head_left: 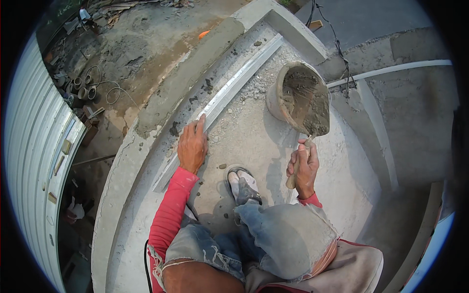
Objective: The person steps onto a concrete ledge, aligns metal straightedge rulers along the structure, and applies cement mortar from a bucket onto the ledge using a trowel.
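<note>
My left hand lies over a long pale metal straightedge, its fingers across the bar and its thumb on the near side. The bar runs slantwise along the inner side of a low wall. In my right hand is a trowel, gripped by its worn handle. Its blade meets the front rim of a mortar bucket, under a heap of wet grey mortar. More mortar coats the tilted bucket's inside. The blade itself is mostly hidden.
Fresh mortar covers part of the wall top on the left, with a drop beyond it. Rubble bits lie around the straightedge. My sandalled foot is between my hands. Dark cables and a white pipe are at right; corrugated sheeting stands far left.
</note>
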`<state>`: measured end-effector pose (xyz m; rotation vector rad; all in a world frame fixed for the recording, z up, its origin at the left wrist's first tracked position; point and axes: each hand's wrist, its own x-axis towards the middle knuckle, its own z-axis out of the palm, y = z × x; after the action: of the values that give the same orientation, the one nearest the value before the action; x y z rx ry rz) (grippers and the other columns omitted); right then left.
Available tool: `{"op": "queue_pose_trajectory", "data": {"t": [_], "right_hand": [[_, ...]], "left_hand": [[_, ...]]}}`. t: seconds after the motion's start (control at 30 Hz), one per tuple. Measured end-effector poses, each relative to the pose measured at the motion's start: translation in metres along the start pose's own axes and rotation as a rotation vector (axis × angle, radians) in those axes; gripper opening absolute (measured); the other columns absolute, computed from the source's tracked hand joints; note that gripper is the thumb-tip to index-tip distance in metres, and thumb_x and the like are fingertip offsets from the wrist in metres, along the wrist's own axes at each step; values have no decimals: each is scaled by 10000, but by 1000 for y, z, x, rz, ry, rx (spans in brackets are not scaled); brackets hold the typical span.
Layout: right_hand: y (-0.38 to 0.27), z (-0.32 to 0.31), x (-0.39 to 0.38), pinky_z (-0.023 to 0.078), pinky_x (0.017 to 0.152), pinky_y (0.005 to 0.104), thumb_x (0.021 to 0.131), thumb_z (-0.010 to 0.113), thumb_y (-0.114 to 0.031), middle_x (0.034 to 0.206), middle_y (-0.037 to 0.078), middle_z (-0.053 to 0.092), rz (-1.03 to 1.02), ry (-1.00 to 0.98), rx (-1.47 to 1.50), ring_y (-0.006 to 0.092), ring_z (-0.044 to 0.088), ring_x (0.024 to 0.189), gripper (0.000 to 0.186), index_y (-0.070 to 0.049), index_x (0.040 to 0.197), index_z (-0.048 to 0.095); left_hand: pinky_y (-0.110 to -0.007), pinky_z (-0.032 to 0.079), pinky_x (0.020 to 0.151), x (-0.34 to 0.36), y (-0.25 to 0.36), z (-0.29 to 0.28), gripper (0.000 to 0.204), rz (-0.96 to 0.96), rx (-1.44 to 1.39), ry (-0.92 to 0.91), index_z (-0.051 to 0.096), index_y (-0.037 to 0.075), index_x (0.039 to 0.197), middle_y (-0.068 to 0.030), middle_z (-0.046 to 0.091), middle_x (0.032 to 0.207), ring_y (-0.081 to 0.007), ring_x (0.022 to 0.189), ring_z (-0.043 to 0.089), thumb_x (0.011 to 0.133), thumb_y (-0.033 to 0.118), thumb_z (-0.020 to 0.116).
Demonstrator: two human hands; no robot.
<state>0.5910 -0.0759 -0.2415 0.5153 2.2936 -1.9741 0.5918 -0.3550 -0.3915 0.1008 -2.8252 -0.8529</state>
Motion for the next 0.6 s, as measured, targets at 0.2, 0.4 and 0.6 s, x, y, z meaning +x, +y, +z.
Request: {"op": "queue_pose_trajectory", "data": {"t": [0.2,0.4,0.6], "right_hand": [[14,24,-18,396,412,278,1065,546,-268,720,25,504,269,-88,120,106,486,468,244,-86,1222,502],[17,29,-21,403,414,285,1071,531,-265,745,36,493,275,-214,51,117,481,476,242,-104,1245,480],[17,32,-24,418,437,280,1068,538,-264,749,34,494,325,-278,15,115,487,488,248,-100,1245,481]], "left_hand": [[-434,481,953,27,0,19,650,113,15,152,469,87,1477,-146,585,1277,-320,1149,574,868,117,697],[-430,473,937,51,5,15,756,141,218,91,403,81,1521,-142,565,1311,-312,1150,570,859,221,740],[-445,478,904,56,-7,36,753,39,226,-15,367,19,1528,-158,541,1176,-325,1058,566,858,138,690]]}}
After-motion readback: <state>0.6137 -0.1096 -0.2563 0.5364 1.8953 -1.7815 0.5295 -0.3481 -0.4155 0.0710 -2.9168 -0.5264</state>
